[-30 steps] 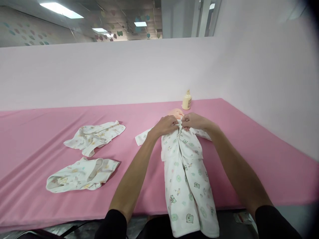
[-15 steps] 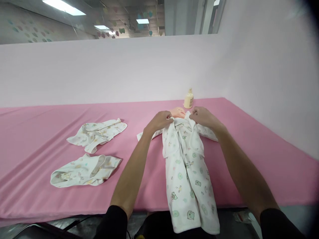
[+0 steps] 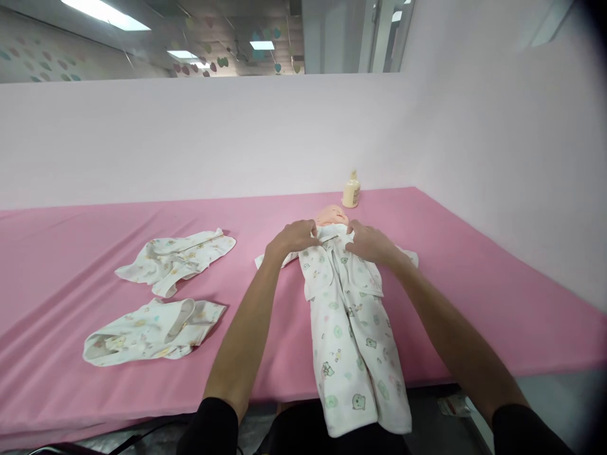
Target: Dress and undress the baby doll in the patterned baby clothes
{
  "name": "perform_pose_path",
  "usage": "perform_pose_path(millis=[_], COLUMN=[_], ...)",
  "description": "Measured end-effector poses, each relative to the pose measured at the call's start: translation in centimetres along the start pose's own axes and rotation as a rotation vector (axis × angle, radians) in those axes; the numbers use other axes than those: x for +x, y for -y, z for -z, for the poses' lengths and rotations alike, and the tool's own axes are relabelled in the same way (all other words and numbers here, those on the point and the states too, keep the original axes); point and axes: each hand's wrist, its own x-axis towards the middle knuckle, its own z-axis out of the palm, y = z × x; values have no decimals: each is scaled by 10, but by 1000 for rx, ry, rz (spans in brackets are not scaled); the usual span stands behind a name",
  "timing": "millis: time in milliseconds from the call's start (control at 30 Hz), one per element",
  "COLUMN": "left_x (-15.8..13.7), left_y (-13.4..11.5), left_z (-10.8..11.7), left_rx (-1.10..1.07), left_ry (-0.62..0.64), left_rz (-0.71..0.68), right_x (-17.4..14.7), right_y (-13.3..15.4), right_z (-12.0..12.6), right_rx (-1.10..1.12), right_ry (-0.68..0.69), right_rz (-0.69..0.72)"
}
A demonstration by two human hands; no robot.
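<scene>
A baby doll lies on its back with its head toward the wall, covered by a white printed baby outfit with long sleeves and legs. The legs of the outfit hang over the table's front edge. At the left side of the neckline, my left hand pinches the cloth between thumb and fingers. My right hand grips the collar on the opposite side, just below the doll's head. Beneath the cloth, the doll's body is hidden.
To the left lie two more white printed baby garments, an upper one and a lower one. A cream pump bottle stands behind the doll's head. Pink cloth covers the table, and white walls border its back and right.
Both hands have moved down a little from beside the doll's head, drawing the collar lower. More of the head shows now. The camera view has shifted slightly.
</scene>
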Motion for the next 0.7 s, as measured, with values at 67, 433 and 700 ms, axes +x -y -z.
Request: perform_pose_path(millis=[67,433,700], left_x=[1,22,34], left_y=[8,26,63], left_z=[-1,-23,-23], left_rx=[6,-226,-220], left_ry=[-2,-31,-250], left_rz=[50,116,256], right_x=[2,-1,1], right_y=[-13,-136,-184], right_z=[-3,16,-23], right_rx=[64,728,711], right_ry=[-10,-435,-432], right_rz=[-2,-406,-455])
